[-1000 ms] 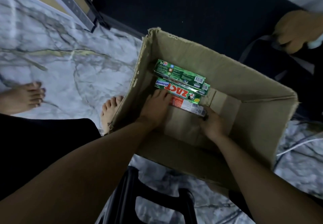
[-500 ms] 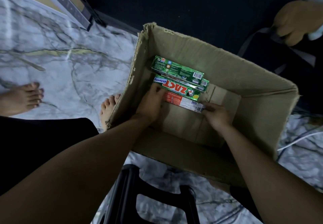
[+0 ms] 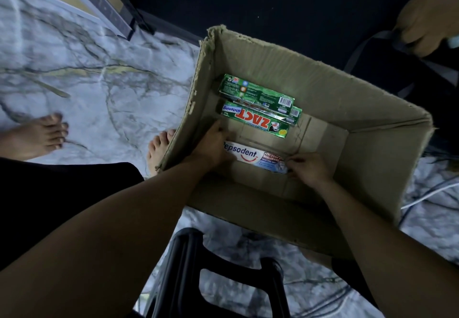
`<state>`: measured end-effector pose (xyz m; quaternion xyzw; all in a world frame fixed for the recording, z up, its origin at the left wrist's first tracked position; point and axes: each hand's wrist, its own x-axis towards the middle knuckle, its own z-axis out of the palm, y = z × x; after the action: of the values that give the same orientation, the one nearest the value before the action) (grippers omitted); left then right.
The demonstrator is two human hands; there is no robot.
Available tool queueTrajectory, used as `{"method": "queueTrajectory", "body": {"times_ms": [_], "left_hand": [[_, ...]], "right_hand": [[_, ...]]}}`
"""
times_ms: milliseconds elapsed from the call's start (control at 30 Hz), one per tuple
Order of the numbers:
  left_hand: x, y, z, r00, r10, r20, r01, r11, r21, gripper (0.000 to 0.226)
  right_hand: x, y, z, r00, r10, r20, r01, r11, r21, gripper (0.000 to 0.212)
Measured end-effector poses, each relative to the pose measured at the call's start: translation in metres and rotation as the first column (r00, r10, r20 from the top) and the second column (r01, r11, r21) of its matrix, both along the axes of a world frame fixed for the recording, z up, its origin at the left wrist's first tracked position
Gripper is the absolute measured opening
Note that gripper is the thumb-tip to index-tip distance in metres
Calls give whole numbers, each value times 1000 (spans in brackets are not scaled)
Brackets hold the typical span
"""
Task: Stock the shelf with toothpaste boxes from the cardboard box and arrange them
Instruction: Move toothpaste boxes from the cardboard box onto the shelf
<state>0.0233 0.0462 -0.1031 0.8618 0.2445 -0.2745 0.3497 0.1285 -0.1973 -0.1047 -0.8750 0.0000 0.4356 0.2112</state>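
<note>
An open cardboard box (image 3: 387,158) stands on the marble floor. Inside it, both my hands hold a white Pepsodent toothpaste box (image 3: 250,156) by its ends. My left hand (image 3: 213,147) grips the left end and my right hand (image 3: 308,168) pinches the right end. Its printed front faces up. Farther back on the box bottom lie green Zact toothpaste boxes (image 3: 255,119), one with its label up and two others (image 3: 258,95) stacked behind it against the far wall.
A black plastic stool (image 3: 218,273) stands just below the cardboard box. My bare feet (image 3: 159,153) are on the floor at left. A black shelf frame post (image 3: 119,2) rises at top left. Another person's hand (image 3: 427,19) is at top right. A white cable (image 3: 427,193) lies at right.
The white toothpaste box has been pulled away from the green ones toward me and turned so its Pepsodent front faces up. Both hands moved back with it.
</note>
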Motion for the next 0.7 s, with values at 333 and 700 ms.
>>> {"method": "queueTrajectory", "body": {"times_ms": [333, 700], "left_hand": [[-9, -5, -7, 994, -108, -15, 108, 994, -26, 78], [-8, 2, -6, 996, -92, 5, 92, 992, -89, 61]], "right_hand": [[15, 50, 8, 819, 234, 523, -305, 951, 53, 42], [11, 53, -10, 756, 457, 468, -429, 887, -172, 59]]}}
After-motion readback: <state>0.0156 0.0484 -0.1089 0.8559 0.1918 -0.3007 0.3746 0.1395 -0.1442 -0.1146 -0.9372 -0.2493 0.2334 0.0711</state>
